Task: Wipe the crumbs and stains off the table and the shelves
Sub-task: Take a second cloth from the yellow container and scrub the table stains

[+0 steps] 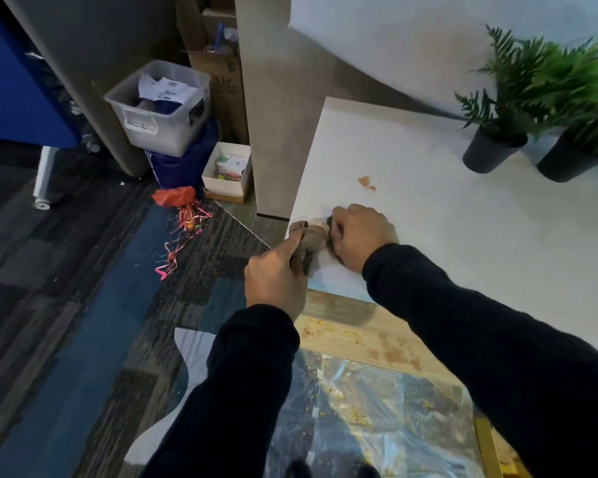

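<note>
Brown cloth [308, 238], soft, light, bunches easily, sits at table [428, 215] edge, nine o'clock side; left hand [277, 281] and right hand [359, 236] fingers clamped on it; best gripped as wad.

Two potted plants stand at the far right, the nearer one [494, 150] in a dark pot, the second one [567, 163] just beside it. On the floor at the left, a clear plastic bin [159, 108] full of papers sits on a blue bag [183, 167]. Near it are a small white box [227, 170], a red bag [174, 195] and coloured ribbons [183, 232]. Cardboard boxes [218, 63] stand behind.
</note>
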The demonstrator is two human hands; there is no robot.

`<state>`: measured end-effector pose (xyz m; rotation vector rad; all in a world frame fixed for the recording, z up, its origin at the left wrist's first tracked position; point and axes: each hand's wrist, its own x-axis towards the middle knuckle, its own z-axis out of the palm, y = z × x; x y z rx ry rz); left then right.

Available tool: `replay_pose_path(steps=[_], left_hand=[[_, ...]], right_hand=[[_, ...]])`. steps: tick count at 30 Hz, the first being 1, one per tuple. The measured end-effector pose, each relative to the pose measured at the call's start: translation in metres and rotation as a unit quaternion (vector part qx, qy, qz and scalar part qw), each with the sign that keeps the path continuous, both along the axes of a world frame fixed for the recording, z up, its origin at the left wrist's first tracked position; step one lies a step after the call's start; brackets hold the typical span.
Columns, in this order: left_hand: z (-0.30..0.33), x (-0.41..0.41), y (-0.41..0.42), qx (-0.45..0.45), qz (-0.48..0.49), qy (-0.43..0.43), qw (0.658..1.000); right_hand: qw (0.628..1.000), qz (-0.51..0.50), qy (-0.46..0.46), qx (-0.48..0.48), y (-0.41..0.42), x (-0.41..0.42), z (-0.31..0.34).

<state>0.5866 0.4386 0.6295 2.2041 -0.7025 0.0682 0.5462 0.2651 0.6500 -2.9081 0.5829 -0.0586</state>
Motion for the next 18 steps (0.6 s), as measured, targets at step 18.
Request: replay_pose_path(steps=[18], left_hand=[[-0.005, 0.002, 0.001, 0.010, 0.010, 0.015, 1.000]], right_hand=[[0.997, -0.003, 0.017, 0.076, 0.027, -0.057, 0.002]])
